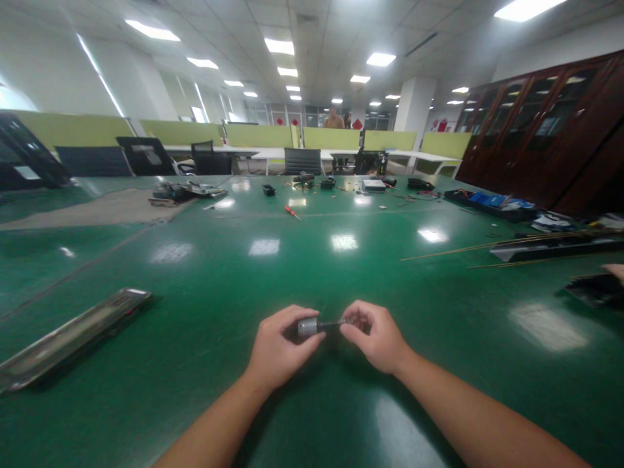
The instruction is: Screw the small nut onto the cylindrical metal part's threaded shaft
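Cylinder [307, 326] of silvery metal, motor-like in shape, sits between the person's two hands, just above the middle of the near part of the green tabletop [219, 273]; whether it touches the surface cannot be told. A thin dark shaft [329, 324] runs out from its right end. The long axis of both lies crosswise, left to right before the person and nearly level, the shaft end standing only a touch higher in the view. The thick body is at the left and the shaft points right.

The left hand [277, 341] holds the body, its thumb below and forefinger above, curved round it in a narrow grip. The right hand [373, 335] has thumb and fingertips drawn together at the shaft's far end, pinching it; the very tip is blurred and partly hidden by the fingers.

Well apart to the left, a long metal-edged tray [78, 335] lies slantwise. Beyond the hands, an orange-handled screwdriver [291, 211] lies on the tabletop. Thin rods [439, 252] stretch in from the right, where another person's hand [616, 270] shows at the edge, beside a dark bundle [597, 290].
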The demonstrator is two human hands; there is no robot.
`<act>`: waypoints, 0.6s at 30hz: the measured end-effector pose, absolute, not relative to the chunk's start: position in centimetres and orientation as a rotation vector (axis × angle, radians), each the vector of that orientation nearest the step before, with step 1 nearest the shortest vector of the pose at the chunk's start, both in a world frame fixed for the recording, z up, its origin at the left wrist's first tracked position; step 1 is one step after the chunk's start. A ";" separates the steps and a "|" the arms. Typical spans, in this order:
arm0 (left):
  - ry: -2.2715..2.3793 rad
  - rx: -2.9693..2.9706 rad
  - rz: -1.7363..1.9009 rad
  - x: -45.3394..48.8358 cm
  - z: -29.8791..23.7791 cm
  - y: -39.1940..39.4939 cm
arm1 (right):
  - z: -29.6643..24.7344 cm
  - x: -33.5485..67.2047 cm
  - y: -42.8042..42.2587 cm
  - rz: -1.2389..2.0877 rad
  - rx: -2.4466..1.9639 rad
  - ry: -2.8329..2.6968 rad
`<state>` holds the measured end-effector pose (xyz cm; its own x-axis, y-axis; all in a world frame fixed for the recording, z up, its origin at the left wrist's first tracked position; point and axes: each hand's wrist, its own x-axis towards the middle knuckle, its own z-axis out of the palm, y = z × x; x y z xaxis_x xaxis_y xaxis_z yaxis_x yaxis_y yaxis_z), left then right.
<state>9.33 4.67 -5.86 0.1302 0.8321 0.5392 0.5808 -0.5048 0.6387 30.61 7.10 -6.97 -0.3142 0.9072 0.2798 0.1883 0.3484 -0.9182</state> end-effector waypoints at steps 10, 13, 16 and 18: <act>1.380 2.130 1.320 9.3 -5.9 4.8 | -7.0 30.6 7.2 1.074 -0.999 -1.686; 1.391 2.123 1.320 9.2 -5.9 4.8 | -6.9 30.7 7.2 1.102 -0.998 -1.672; 1.403 2.108 1.321 9.1 -5.9 4.8 | -7.1 30.7 7.3 1.135 -0.988 -1.620; 1.420 2.092 1.321 9.0 -5.9 4.8 | -7.3 30.8 7.5 1.156 -0.988 -1.565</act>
